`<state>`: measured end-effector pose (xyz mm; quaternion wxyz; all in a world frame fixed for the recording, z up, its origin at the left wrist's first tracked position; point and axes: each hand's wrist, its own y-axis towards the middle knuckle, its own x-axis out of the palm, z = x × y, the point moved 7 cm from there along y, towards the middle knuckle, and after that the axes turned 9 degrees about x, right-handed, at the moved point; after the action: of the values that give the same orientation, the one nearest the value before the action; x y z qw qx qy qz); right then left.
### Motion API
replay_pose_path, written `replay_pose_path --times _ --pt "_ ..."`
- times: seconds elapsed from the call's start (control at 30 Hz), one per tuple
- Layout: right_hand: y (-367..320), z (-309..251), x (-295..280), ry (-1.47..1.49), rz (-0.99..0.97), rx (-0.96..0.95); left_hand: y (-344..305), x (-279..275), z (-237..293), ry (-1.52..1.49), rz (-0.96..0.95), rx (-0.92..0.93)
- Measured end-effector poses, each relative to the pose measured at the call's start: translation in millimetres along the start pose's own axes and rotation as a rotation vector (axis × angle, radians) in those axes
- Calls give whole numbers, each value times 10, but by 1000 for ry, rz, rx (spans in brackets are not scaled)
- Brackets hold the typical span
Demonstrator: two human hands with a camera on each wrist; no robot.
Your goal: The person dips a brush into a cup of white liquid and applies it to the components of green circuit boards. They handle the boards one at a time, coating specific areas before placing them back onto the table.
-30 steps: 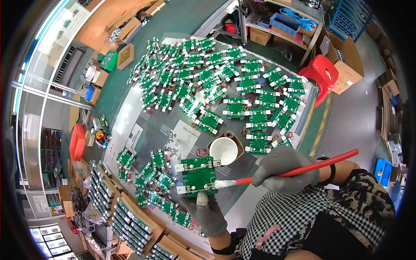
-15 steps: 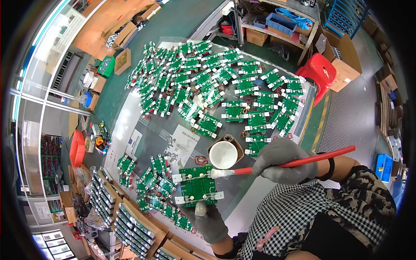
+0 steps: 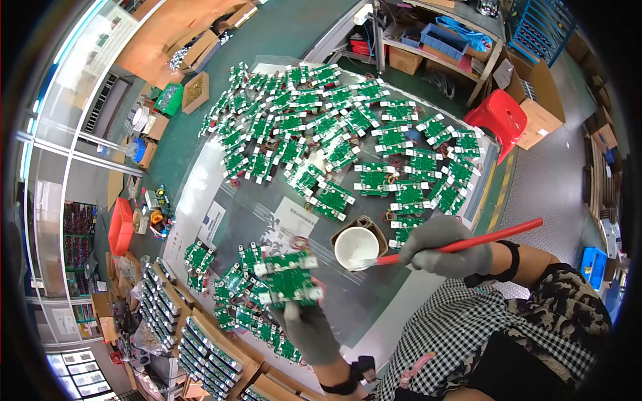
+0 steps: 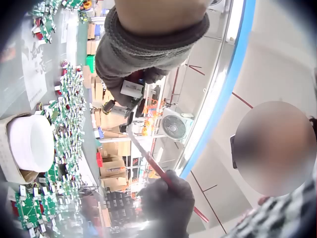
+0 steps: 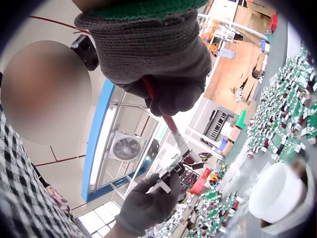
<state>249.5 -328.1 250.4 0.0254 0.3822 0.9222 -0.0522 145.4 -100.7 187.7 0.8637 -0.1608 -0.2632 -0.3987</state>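
Observation:
My left hand (image 3: 311,334), in a grey glove, grips a green circuit board (image 3: 289,279) by its near edge, thumb on top. The board has white metal tabs at its corners and looks blurred in the head view. My right hand (image 3: 441,247), also gloved, holds a brush with a long red handle (image 3: 495,234). The brush's pale bristle end lies over the mouth of a white cup (image 3: 354,246), which stands in a cardboard holder (image 3: 382,235). In the right wrist view, gloved fingers (image 5: 176,96) curl around the red handle.
Many green boards (image 3: 334,200) with wires spread over the far and right parts of the table. A smaller group of boards (image 3: 231,281) lies at the left. Beyond the table's right edge stands a red stool (image 3: 498,120); racks of parts (image 3: 207,351) stand at lower left.
The brush went from the board's lower right tab to its upper right tab, then right to the white cup. My left hand has shifted the board slightly left.

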Motion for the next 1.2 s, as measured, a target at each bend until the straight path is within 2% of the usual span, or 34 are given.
replay_pose_path --times 0.03,0.1,0.17,0.23,0.3,0.37,0.4,0.5,0.57,0.6,0.67,0.73,0.8,0.83,0.9,0.93,1.0,1.03,1.1,1.17,1.2 --pt "-8 23 -27 -1 -7 -6 177 -193 1 512 69 63" --pt "-20 200 -160 126 82 153 602 -385 -278 245 138 53" --pt "-55 295 -214 196 108 163 1125 -672 -790 -72 65 -89" --pt "-83 443 -311 271 213 230 1564 -844 -1234 -118 36 -178" --pt "-54 424 -344 241 211 240 1942 -1006 -1701 -216 67 -150" --pt "-55 476 -380 283 279 261 2159 -1225 -2094 -6 174 -170" --pt "-44 492 -399 271 286 269 2004 -966 -1938 142 313 -258" --pt "1 477 -438 242 279 332 2066 -1074 -1855 695 205 -150" --pt "50 530 -428 281 264 375 2256 -1681 -1776 1290 95 166" --pt "90 535 -378 296 241 412 2102 -1513 -1294 1307 224 440" --pt "108 618 -310 308 186 488 2072 -1466 -708 1776 248 44" --pt "168 665 -263 205 122 461 2174 -1818 -475 2169 235 -84" --pt "226 688 -167 109 44 424 2222 -2018 -424 2178 30 -457" --pt "245 725 -114 144 -14 422 2206 -2005 -372 2177 -7 -462" --pt "304 783 -17 130 -89 556 2143 -1862 -404 2112 -224 -328" --pt "331 786 9 82 -91 505 2063 -1845 -459 2106 -256 -331" --pt "396 845 81 -36 -95 446 1933 -1763 -486 1795 -214 -128" --pt "431 884 102 -36 -83 455 1845 -1816 -530 1791 -230 -132" --pt "490 973 208 -137 -172 495 1685 -1844 -571 1204 -190 -11" --pt "574 1031 266 -98 -162 476 1459 -1688 -474 1193 -214 31" --pt "605 1074 299 -156 -158 497 1363 -1762 -418 1118 -160 14"
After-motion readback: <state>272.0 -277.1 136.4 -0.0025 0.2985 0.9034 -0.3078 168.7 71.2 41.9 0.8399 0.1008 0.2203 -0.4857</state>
